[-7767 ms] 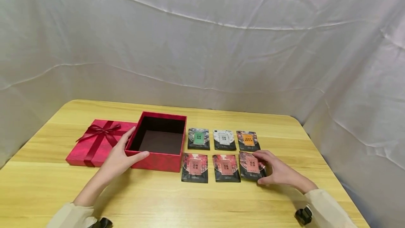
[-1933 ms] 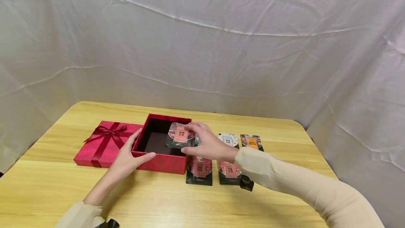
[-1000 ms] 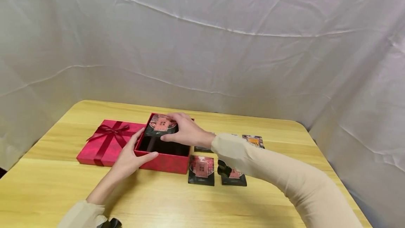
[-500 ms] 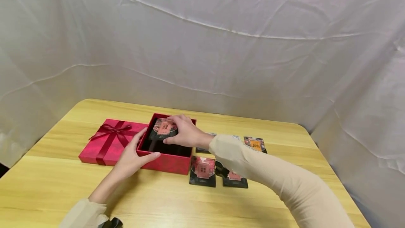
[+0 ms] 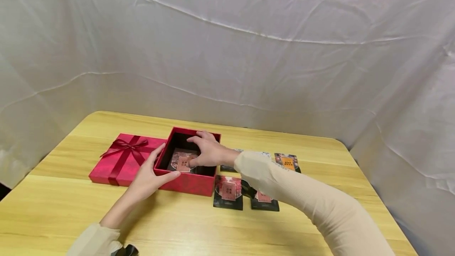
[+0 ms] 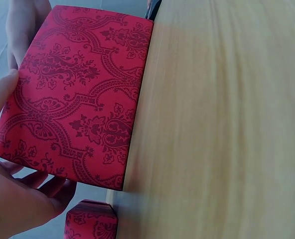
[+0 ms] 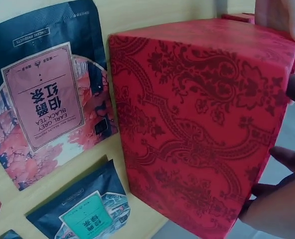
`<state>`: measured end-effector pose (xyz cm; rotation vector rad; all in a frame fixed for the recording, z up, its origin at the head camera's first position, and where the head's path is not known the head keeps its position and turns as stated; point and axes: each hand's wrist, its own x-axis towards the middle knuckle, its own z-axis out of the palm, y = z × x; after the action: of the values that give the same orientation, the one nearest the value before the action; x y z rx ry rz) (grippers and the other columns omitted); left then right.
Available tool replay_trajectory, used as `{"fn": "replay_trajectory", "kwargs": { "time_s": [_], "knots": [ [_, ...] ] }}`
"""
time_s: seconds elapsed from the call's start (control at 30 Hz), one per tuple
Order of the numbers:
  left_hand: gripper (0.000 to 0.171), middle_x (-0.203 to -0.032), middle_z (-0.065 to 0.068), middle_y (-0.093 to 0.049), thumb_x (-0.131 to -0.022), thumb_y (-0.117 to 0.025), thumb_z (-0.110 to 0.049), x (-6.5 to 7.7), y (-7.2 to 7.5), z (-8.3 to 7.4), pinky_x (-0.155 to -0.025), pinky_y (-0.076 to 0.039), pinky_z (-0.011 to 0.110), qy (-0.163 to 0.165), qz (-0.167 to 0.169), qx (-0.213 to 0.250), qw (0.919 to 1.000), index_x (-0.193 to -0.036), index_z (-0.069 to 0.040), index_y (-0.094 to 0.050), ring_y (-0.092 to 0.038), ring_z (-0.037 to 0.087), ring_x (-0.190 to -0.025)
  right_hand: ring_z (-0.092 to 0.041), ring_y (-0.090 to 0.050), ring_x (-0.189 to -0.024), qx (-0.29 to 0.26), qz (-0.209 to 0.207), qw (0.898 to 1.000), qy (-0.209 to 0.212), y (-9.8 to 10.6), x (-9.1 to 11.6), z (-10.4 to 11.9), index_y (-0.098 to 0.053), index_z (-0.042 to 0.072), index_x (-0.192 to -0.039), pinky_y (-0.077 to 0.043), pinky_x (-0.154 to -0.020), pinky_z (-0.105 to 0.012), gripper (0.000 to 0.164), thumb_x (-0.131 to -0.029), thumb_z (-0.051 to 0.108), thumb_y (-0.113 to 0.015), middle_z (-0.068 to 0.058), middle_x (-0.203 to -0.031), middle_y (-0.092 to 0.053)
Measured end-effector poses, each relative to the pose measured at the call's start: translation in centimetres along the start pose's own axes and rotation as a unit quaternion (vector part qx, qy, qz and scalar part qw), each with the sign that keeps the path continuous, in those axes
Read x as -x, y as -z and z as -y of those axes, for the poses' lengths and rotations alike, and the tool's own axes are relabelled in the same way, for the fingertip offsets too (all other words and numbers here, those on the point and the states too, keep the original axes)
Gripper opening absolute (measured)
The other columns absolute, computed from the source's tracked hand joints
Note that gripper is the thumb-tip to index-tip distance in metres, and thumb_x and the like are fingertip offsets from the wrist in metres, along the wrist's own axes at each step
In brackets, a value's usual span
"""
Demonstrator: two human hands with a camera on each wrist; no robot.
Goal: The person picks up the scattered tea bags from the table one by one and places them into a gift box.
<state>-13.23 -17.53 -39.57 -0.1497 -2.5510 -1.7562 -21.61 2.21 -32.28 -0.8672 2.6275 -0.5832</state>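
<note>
My left hand grips the red gift box at its front left corner, thumb on the front wall and fingers along the side. In the left wrist view those fingers reach under the patterned box wall. A pink-labelled tea sachet lies face up on the box floor, toward the front. Over the box's right part hovers my right hand, fingers spread and apart from the sachet's far edge. Its thumb tip overlaps the sachet in the head view; whether they touch I cannot tell.
Left of the box lies its lid with a dark red bow. Right of it are two Earl Grey black tea sachets, an orange-labelled sachet, a green-labelled one and a white one mostly behind the right sleeve.
My right hand carried the pink-labelled sachet from the right end of the front row leftward into the box, lowered it and let go. My left hand has stayed on the box.
</note>
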Motion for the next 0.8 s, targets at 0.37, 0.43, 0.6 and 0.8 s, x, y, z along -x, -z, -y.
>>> {"fn": "replay_trajectory", "kwargs": {
  "time_s": [0.37, 0.43, 0.6, 0.8],
  "knots": [
    [0.093, -0.145, 0.023, -0.037, -0.083, -0.078, -0.026, 0.1, 0.0, 0.2, -0.100, -0.036, 0.060, 0.007, -0.002, -0.001, 1.0000, -0.154, -0.011, -0.019, -0.043, 0.040, -0.126, -0.025, -0.042, -0.131, -0.094, -0.073, 0.992, 0.039, 0.8, 0.4, -2.3, -0.052, 0.005, -0.138, -0.035, -0.107, -0.040, 0.054, -0.089, 0.020, -0.069, -0.010, -0.141, -0.049],
    [0.094, -0.145, 0.023, -0.037, -0.083, -0.078, -0.026, 0.1, 0.1, 0.2, -0.101, -0.035, 0.061, 0.010, -0.003, -0.004, 0.9999, -0.154, -0.011, -0.019, -0.042, 0.041, -0.127, -0.025, -0.045, -0.129, -0.123, -0.088, 0.988, 0.039, 0.9, 0.8, -2.8, -0.054, 0.005, -0.136, -0.038, -0.105, -0.040, 0.050, -0.090, 0.019, -0.069, -0.010, -0.138, -0.051],
    [0.094, -0.147, 0.022, -0.035, -0.083, -0.077, -0.028, 0.2, 0.2, 0.0, -0.102, -0.032, 0.063, 0.013, -0.005, -0.013, 0.9998, -0.154, -0.010, -0.019, -0.039, 0.041, -0.129, -0.028, -0.049, -0.124, -0.174, -0.108, 0.978, 0.041, 0.8, 1.9, -3.9, -0.056, 0.005, -0.133, -0.044, -0.100, -0.043, 0.045, -0.090, 0.014, -0.068, -0.009, -0.136, -0.053],
    [0.094, -0.147, 0.022, -0.035, -0.082, -0.078, -0.027, 0.2, 0.1, 0.1, -0.102, -0.031, 0.063, 0.015, -0.005, -0.013, 0.9998, -0.154, -0.011, -0.019, -0.039, 0.040, -0.129, -0.028, -0.054, -0.116, -0.207, -0.108, 0.972, 0.041, 0.6, 3.7, -5.4, -0.056, 0.008, -0.133, -0.050, -0.089, -0.038, 0.045, -0.091, 0.015, -0.067, -0.007, -0.136, -0.051]
  ]
}}
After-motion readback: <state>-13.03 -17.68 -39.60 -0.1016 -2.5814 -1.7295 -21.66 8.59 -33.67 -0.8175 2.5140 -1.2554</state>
